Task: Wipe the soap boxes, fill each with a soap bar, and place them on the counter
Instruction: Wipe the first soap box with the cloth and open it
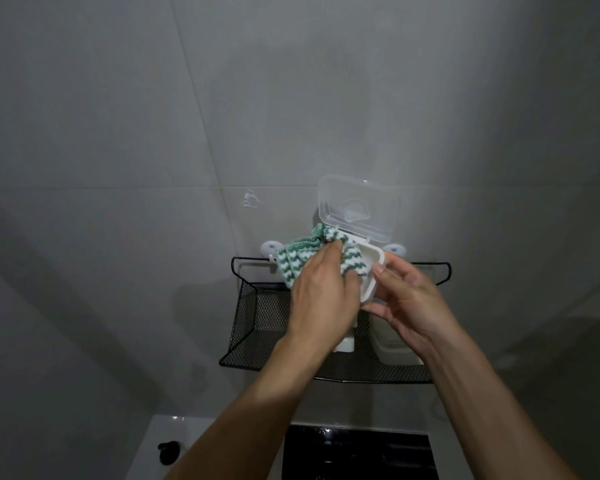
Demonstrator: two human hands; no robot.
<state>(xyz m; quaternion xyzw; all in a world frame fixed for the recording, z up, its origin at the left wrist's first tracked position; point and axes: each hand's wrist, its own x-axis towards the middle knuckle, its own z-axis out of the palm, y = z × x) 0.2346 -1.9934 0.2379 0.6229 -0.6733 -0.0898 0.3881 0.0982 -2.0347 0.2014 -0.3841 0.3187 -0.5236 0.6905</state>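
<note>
Left hand (321, 292) is gripping green-and-white striped cloth (303, 259) inside white plastic open-lidded soap box (369, 268); right hand (407, 299) is holding box.

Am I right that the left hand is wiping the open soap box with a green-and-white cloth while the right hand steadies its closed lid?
Not quite: the head view shows the lid flipped open. The left hand wipes the soap box with the cloth; the right hand steadies the box.
</note>
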